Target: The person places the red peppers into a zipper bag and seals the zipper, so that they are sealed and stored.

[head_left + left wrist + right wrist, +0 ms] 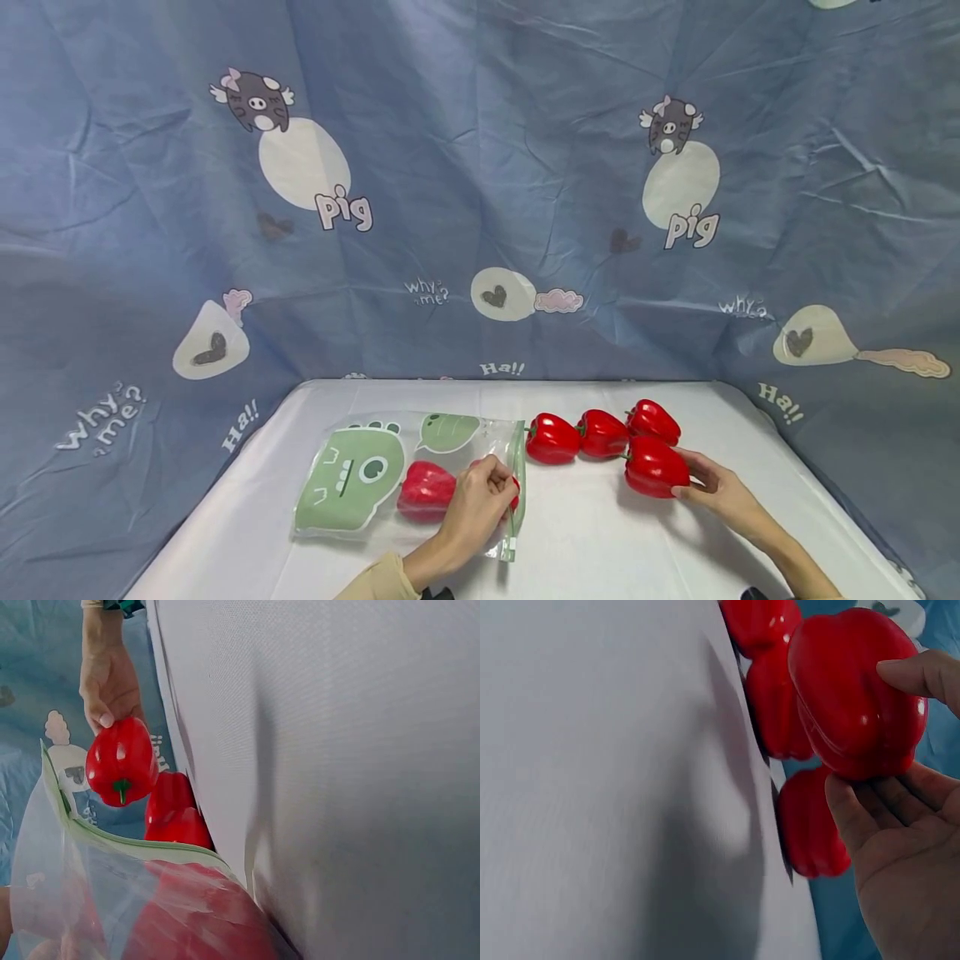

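A clear zip bag (397, 537) with a green monster print lies on the white table, its mouth to the right. Inside it a red bell pepper (426, 493) shows through the plastic, and more red is partly hidden behind my left hand (474, 504). That hand's fingers pinch the bag near its mouth; the left wrist view has the green zip edge (150, 846) standing apart from the table. My right hand (716, 492) grips another bell pepper (657, 468) above the table, thumb on one side and fingers on the other, its green stem towards the bag.
Behind the held pepper, a bell pepper (552, 439), a second bell pepper (603, 434) and a third bell pepper (654, 422) sit in a row right of the bag. A blue printed cloth (480, 200) hangs behind the white table (585, 550).
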### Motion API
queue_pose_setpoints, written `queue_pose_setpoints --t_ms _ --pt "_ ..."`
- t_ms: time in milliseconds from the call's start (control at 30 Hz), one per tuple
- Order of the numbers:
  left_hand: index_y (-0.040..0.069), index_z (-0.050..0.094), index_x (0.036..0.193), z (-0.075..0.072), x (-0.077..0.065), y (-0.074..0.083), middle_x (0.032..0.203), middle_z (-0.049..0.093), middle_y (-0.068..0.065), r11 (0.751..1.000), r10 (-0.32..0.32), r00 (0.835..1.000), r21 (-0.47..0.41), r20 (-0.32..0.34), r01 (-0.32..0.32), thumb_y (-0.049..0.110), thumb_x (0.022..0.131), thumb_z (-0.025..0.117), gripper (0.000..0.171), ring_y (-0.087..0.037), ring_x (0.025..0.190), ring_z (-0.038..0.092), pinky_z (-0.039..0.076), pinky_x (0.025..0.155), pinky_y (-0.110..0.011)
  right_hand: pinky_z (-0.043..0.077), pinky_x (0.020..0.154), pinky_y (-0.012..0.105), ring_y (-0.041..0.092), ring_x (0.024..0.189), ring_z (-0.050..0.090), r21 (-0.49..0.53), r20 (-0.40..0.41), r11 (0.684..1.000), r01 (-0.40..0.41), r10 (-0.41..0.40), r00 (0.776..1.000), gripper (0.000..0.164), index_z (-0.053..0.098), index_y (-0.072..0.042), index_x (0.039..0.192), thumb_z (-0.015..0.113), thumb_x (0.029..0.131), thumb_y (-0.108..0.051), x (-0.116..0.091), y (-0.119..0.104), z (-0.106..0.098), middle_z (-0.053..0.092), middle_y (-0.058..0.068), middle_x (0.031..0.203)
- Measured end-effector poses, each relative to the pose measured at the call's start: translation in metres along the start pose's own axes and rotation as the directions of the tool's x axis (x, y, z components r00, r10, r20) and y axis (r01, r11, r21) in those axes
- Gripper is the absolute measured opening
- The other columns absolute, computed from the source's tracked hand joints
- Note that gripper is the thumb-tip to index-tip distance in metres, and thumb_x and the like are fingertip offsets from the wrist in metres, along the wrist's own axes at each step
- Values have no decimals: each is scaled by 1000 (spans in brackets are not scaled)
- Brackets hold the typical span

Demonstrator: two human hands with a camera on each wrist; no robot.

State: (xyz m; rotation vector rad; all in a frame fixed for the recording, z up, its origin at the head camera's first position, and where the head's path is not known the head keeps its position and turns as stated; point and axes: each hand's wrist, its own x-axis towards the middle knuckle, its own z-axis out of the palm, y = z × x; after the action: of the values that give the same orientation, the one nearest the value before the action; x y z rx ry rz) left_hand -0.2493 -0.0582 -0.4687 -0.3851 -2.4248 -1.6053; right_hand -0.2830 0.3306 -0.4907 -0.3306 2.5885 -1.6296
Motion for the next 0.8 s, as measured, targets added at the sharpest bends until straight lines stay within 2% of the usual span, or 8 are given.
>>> queue_pose_setpoints --t_ms 133,233,400,600,800 --pt "6 61 80 0 -1 0 61 59 1 1000 -4 1000 -9 -6 4 4 81 64 3 -3 46 52 42 40 -15 54 82 20 -11 104 54 28 39 999 35 -36 999 65 39 4 140 70 85 -14 4 -5 8 48 22 137" --pt "9 61 79 0 -1 0 61 59 2 1000 3 1000 -8 -10 -3 2 80 64 9 -3 46 52 42 40 -16 54 83 20 -11 105 54 49 78 997 67 -71 994 65 39 6 140 69 86 -13 7 -10 15 42 31 140" --pt "7 61 80 0 -1 -1 61 59 4 1000 13 1000 -1 -8 -13 4 81 64 4 -2 46 51 43 39 -17 54 85 19 -9 106 56 76 142 988 136 -146 979 64 37 9 139 68 87 -10 14 -15 29 40 34 139" --pt "2 62 83 -1 -2 0 63 58 5 1000 8 1000 4 1 -8 5 81 64 4 -2 47 51 44 39 -17 53 88 19 -8 109 57 92 175 983 156 -170 970 66 36 10 140 69 86 -11 22 -20 47 38 34 142" --pt "2 63 84 0 -1 0 61 59 4 1000 14 1000 0 -3 -14 4 81 63 5 -2 46 51 43 39 -18 53 90 21 0 111 60 120 217 981 155 -179 960 63 40 5 140 68 86 -12 30 -29 63 44 29 139"
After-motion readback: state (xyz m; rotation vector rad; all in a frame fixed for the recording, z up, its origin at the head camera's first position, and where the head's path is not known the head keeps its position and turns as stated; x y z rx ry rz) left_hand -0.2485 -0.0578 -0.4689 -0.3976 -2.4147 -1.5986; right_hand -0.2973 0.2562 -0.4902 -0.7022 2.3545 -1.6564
